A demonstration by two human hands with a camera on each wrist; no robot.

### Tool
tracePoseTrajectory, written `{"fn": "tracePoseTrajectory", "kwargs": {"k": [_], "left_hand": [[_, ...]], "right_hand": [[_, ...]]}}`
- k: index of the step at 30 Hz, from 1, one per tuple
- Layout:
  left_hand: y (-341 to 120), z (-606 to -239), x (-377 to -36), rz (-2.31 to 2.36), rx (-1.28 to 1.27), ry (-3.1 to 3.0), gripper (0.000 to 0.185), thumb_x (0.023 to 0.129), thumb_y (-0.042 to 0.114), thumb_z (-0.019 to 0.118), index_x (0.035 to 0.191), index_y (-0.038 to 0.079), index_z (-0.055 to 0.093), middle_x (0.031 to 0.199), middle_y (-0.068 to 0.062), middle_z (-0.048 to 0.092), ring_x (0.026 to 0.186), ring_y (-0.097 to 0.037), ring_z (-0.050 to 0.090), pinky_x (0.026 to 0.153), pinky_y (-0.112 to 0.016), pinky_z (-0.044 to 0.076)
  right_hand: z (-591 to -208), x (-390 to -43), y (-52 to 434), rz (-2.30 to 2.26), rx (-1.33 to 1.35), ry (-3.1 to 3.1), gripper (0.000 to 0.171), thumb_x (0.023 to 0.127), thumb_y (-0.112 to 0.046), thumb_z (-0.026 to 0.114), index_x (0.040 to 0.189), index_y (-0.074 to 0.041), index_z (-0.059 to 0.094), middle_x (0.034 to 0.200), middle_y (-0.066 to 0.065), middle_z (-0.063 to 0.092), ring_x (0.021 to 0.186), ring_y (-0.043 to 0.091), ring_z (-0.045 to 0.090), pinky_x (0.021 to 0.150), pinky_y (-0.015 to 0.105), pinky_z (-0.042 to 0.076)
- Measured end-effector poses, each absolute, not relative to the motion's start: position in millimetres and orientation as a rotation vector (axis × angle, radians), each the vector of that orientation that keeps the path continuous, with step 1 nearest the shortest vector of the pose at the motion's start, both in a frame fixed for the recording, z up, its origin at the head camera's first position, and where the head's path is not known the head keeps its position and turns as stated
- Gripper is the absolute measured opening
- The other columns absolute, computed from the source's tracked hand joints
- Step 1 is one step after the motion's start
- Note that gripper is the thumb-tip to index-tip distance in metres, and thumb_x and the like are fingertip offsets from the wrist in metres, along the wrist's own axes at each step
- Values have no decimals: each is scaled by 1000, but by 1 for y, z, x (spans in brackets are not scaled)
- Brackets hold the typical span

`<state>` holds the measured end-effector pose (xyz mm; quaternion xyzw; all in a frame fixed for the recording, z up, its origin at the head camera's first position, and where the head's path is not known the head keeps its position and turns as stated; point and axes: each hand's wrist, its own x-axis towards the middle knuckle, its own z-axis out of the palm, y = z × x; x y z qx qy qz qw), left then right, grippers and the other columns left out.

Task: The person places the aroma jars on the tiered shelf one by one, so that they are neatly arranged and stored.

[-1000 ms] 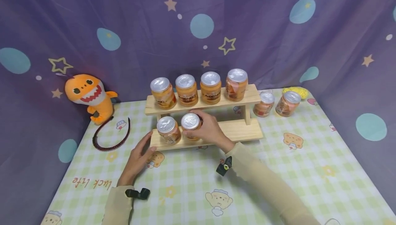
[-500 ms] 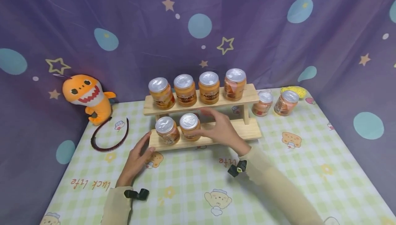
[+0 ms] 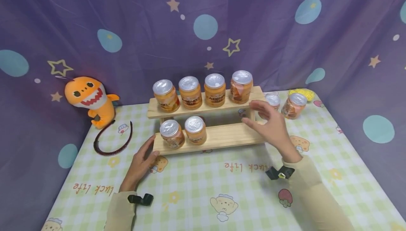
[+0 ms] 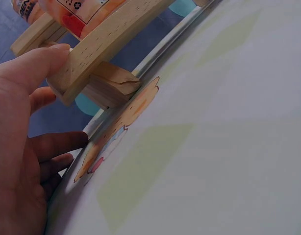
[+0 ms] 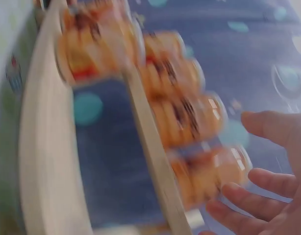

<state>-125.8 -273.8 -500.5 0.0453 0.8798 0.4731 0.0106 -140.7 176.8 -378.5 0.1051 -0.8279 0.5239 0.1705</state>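
Observation:
A two-tier wooden display shelf (image 3: 234, 134) stands near the back of the table. Several clear jars of orange fruit with silver lids line its upper tier, among them an end jar (image 3: 241, 87). Two more, a left jar (image 3: 172, 134) and a second jar (image 3: 195, 131), stand upright side by side on the lower tier. My left hand (image 3: 142, 160) grips the lower tier's left end, its thumb (image 4: 55, 58) on the plank. My right hand (image 3: 271, 125), fingers spread and holding nothing, is over the shelf's right end, partly covering a jar (image 3: 273, 99) on the table.
Another loose jar (image 3: 294, 105) stands at the back right, before a yellow bundle (image 3: 302, 94). An orange shark plush (image 3: 90, 98) leans at the back left, with a dark headband (image 3: 111, 152) lying in front of it. A purple curtain (image 3: 142, 47) hangs behind.
My right hand has let go of the second jar on the lower tier and moved right, toward the jars on the table. My left hand has stayed at the shelf's left end.

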Motion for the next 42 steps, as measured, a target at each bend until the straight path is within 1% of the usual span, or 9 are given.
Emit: {"fn": "tracePoseTrajectory", "kwargs": {"k": [5, 13, 17, 22, 28, 31, 34, 37, 42], "left_hand": [[-274, -499, -125, 1474, 128, 2743, 66, 99, 30, 64, 157, 25, 34, 164, -12, 34, 153, -38, 26, 125, -61, 18], [-276, -502, -125, 1489, 121, 2723, 65, 99, 33, 63, 157, 27, 34, 165, -10, 33, 154, -37, 25, 126, -60, 18], [-275, -502, -125, 1495, 122, 2724, 66, 99, 31, 64, 157, 25, 34, 164, -10, 33, 154, -36, 26, 126, -59, 18], [-274, -502, -125, 1486, 123, 2741, 66, 99, 31, 64, 157, 23, 35, 164, -11, 33, 154, -37, 25, 126, -59, 17], [-274, -503, -126, 1459, 103, 2751, 66, 99, 33, 63, 157, 23, 34, 165, -12, 31, 154, -39, 24, 126, -61, 16], [-274, -504, -126, 1458, 99, 2752, 65, 100, 33, 62, 157, 23, 34, 165, -13, 31, 154, -39, 24, 126, -61, 16], [-274, -503, -126, 1458, 102, 2748, 65, 100, 33, 62, 157, 24, 34, 165, -13, 31, 154, -39, 24, 126, -61, 16], [-274, -503, -126, 1473, 105, 2737, 65, 99, 33, 63, 157, 25, 34, 165, -12, 32, 154, -38, 24, 126, -60, 17], [-274, -501, -125, 1488, 114, 2725, 65, 99, 32, 63, 157, 25, 34, 165, -11, 31, 155, -37, 24, 126, -60, 16]], "right_hand": [[-375, -147, 220, 1473, 117, -2276, 51, 83, -11, 82, 129, -1, 62, 123, 7, 70, 109, -1, 64, 92, 6, 49], [-381, -167, 273, 1433, -228, -2193, 44, 83, -22, 82, 123, -15, 66, 101, -30, 62, 102, -6, 63, 85, 10, 49], [-390, -179, 291, 1395, -359, -2202, 47, 83, -27, 82, 126, -15, 66, 109, -17, 68, 107, -3, 63, 90, 16, 49], [-405, -193, 310, 1371, -481, -2290, 64, 86, -35, 79, 141, -14, 55, 142, 9, 59, 131, 16, 56, 112, 32, 46], [-427, -209, 324, 1397, -526, -2413, 85, 86, -39, 76, 154, -10, 34, 158, 13, 42, 145, 31, 42, 122, 45, 35], [-438, -215, 327, 1387, -535, -2447, 87, 86, -39, 75, 155, -9, 31, 156, 19, 43, 143, 35, 44, 117, 45, 40], [-448, -218, 329, 1361, -544, -2471, 85, 87, -40, 74, 154, -7, 33, 150, 23, 49, 132, 32, 51, 100, 30, 47], [-456, -220, 330, 1337, -564, -2489, 84, 86, -43, 75, 152, -8, 36, 143, 23, 56, 117, 22, 55, 82, 16, 41], [-463, -223, 330, 1374, -565, -2447, 80, 85, -45, 76, 149, -10, 43, 139, 17, 58, 105, 5, 55, 80, 11, 40]]}}
